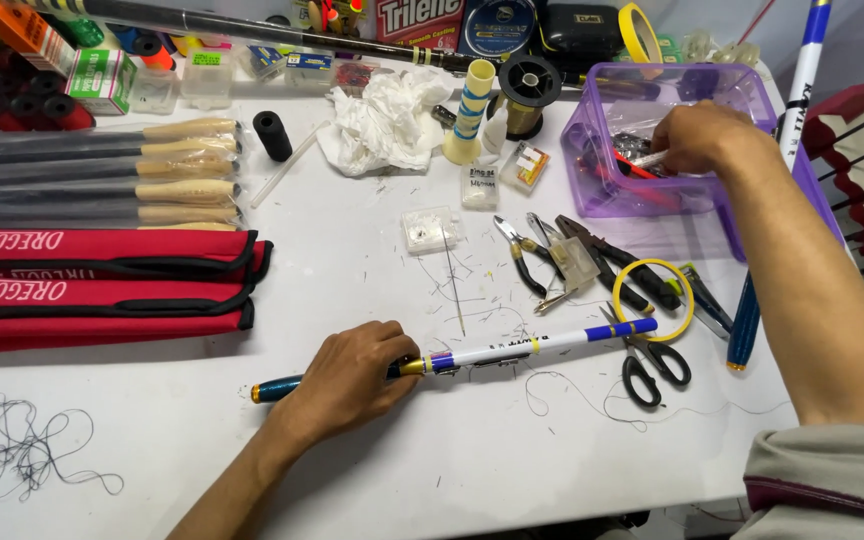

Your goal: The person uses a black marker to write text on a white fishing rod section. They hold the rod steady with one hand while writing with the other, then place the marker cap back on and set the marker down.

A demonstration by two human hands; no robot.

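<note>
My left hand [347,380] grips a fishing rod section [512,348] lying across the white table [472,460]; the rod is white with blue and yellow bands and a teal butt end at the left. My right hand [702,135] reaches into a purple see-through plastic box [592,140] at the back right, fingers pinched on a small white item whose kind I cannot make out. Black-handled scissors [652,365] lie just past the rod's right tip.
Pliers [527,255], a yellow ring [654,298] and small clear boxes sit mid-table. Red rod bags [102,285] and cork-handled rods [187,170] fill the left. Crumpled tissue [382,115], a line spool [527,85] and a thread tangle [32,455] lie about.
</note>
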